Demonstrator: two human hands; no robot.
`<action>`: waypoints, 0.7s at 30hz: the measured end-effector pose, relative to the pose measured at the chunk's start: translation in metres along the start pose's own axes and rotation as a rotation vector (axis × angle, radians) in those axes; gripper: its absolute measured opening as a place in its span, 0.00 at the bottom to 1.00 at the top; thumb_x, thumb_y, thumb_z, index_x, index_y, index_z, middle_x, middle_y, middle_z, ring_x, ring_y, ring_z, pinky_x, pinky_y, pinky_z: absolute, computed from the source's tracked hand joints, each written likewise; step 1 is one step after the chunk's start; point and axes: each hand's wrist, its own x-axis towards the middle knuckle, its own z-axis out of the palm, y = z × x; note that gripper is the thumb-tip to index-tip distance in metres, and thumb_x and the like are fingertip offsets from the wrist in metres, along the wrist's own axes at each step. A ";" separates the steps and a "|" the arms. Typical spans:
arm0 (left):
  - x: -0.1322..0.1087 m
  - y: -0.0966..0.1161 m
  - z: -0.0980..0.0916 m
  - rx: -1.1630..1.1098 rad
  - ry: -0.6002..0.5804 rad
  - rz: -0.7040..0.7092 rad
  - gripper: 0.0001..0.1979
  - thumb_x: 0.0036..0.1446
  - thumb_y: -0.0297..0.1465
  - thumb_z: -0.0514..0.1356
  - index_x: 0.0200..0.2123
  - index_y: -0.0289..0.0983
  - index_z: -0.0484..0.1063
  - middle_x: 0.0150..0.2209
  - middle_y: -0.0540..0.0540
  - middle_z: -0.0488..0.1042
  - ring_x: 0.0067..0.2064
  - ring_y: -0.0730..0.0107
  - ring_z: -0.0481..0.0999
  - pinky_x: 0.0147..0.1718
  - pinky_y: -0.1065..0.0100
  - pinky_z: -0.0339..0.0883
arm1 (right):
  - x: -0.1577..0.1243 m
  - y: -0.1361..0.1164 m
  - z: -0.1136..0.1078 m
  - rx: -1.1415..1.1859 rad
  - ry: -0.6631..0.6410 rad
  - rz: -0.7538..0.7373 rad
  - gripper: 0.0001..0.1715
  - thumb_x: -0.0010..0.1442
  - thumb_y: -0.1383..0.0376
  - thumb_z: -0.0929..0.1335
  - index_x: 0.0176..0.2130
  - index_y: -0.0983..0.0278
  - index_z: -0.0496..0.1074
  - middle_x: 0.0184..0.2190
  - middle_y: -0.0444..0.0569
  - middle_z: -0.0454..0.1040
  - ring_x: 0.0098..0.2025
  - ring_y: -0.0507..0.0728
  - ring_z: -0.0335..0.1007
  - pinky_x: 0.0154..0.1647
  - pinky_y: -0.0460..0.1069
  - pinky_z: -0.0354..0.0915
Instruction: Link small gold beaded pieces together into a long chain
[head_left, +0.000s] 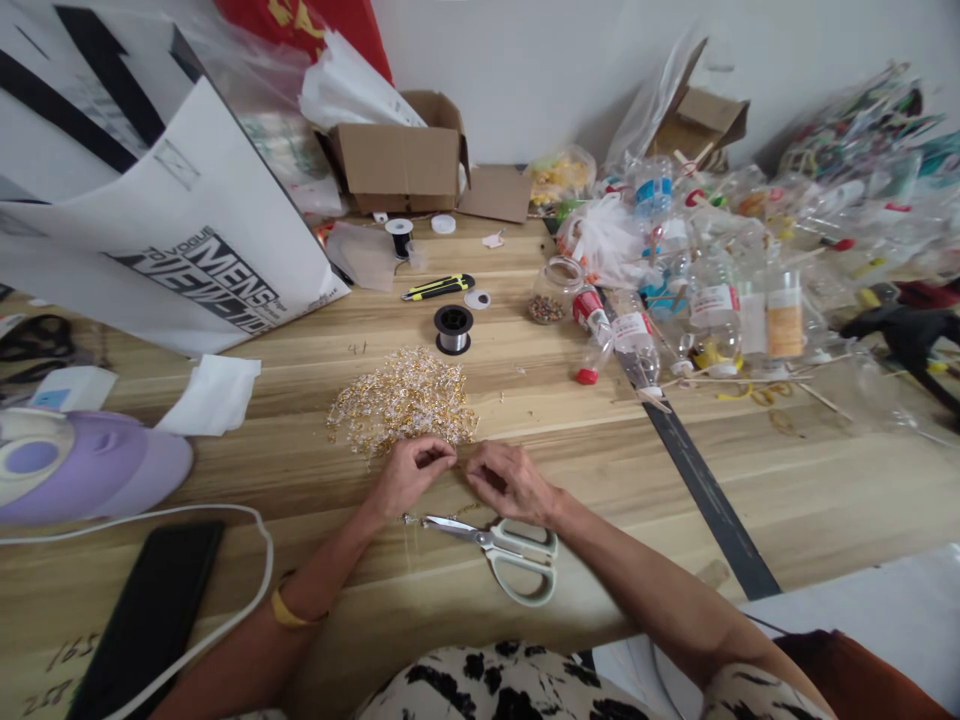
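Observation:
My left hand [415,472] is pinched closed at the near edge of a pile of gold and clear beads [405,395]. Just to its right, my right hand [512,482] has its fingers curled and thumb pressed in. The two sets of fingertips nearly meet; whatever they hold is too small to make out. Below them lie scissors [491,545] with pale handles, blades pointing left and slightly parted. A few tiny beads [409,519] rest by the blade tips. Behind the pile stands a black spool of silvery wire [453,330].
A yellow and black utility knife [439,288], a dark-thread spool [400,238] and a bead jar [555,292] stand farther back. Plastic bottles [712,300] crowd the right. At left are a paper bag [187,230], a purple device [112,465], a white cable [266,560] and a black phone-like slab [150,610].

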 end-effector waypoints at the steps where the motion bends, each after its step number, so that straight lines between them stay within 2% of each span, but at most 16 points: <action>1: 0.000 0.000 0.000 -0.002 0.003 0.001 0.05 0.50 0.29 0.60 0.26 0.34 0.74 0.27 0.47 0.77 0.31 0.69 0.74 0.32 0.71 0.69 | 0.000 0.000 0.000 -0.001 -0.002 -0.002 0.03 0.61 0.70 0.62 0.34 0.64 0.64 0.26 0.47 0.68 0.28 0.52 0.62 0.29 0.46 0.60; 21: 0.000 0.001 -0.001 0.026 -0.011 0.006 0.05 0.50 0.29 0.60 0.27 0.34 0.75 0.28 0.46 0.77 0.32 0.68 0.75 0.33 0.70 0.68 | 0.000 0.001 0.001 -0.015 0.013 0.031 0.03 0.61 0.70 0.63 0.33 0.64 0.65 0.26 0.46 0.67 0.27 0.51 0.62 0.29 0.45 0.60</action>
